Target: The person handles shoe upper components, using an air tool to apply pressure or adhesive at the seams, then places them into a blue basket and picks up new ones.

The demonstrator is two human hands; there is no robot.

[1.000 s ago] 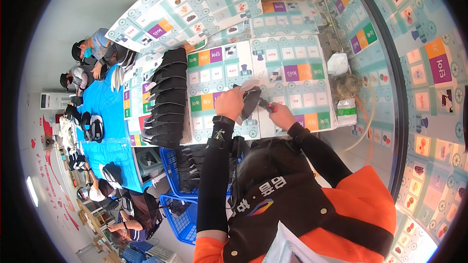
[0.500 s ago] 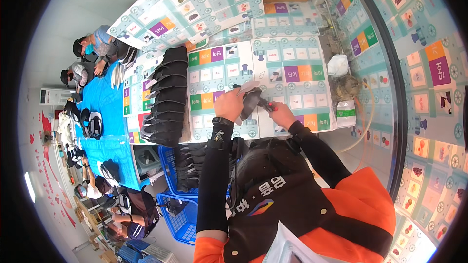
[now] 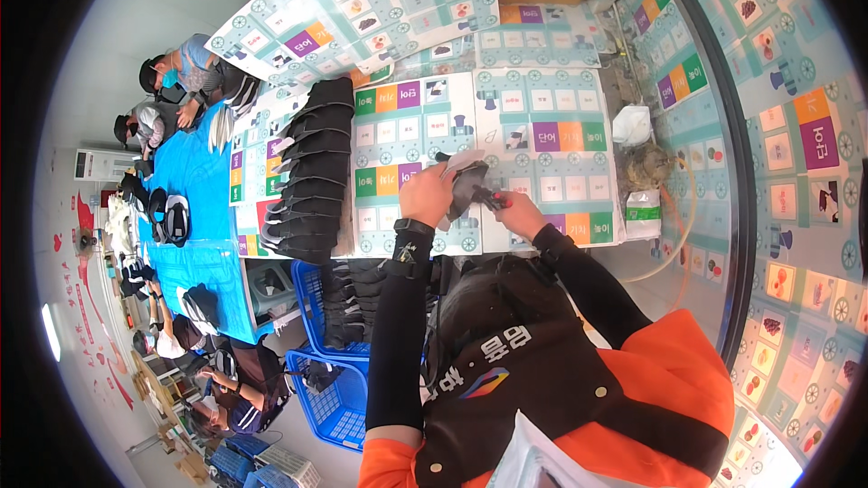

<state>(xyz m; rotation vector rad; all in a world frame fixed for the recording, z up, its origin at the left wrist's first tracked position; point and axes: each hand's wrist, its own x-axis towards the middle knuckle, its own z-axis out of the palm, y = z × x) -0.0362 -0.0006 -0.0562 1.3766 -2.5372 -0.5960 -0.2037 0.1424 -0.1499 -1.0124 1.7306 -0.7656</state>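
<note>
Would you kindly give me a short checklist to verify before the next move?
1. Left grip closed on the dark, curved, soft-looking piece: ok.
2. Right grip closed on the slim red-and-black hand tool: ok.
3. Tool touching the piece: cannot tell, too small.
4. Left grip clear of the tool: cannot tell, partly hidden.
5. Row of overlapping black fabric-like pieces apart from both grips: ok.

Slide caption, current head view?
Left hand grips a dark piece; right hand holds a red-and-black tool to it, near a row of black pieces.
</note>
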